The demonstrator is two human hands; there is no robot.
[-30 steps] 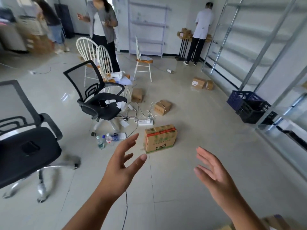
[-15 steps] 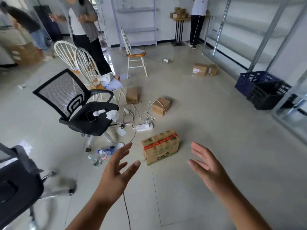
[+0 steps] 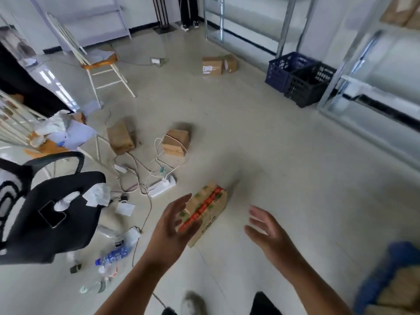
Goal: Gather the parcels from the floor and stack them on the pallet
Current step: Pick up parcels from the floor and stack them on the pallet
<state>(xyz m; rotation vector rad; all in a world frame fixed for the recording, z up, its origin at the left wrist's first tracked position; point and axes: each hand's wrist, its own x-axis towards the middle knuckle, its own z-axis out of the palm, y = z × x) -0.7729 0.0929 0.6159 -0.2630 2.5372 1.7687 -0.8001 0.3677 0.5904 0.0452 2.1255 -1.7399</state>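
**Both your hands spread over the printed parcel on the floor**

Your left hand (image 3: pixel 169 226) is held out with fingers spread and relaxed, gripping nothing; it overlaps the near left corner of the printed parcel (image 3: pixel 208 210) in the view, and you cannot tell whether it touches the cardboard. Your right hand (image 3: pixel 264 230) is also loose and spread, holding nothing, just to the right of that parcel and apart from it. The parcel lies on the tiled floor (image 3: pixel 284 160), with a red band running along its top.

Farther off, two plain brown parcels sit among white cables: one (image 3: pixel 120 139) on the left, one (image 3: pixel 176 142) on the right. Another pair of parcels (image 3: pixel 218 64) rests near the metal shelving (image 3: pixel 281 23). A black office chair (image 3: pixel 52 214) stands to your left, with water bottles (image 3: pixel 113 254) lying by its base.
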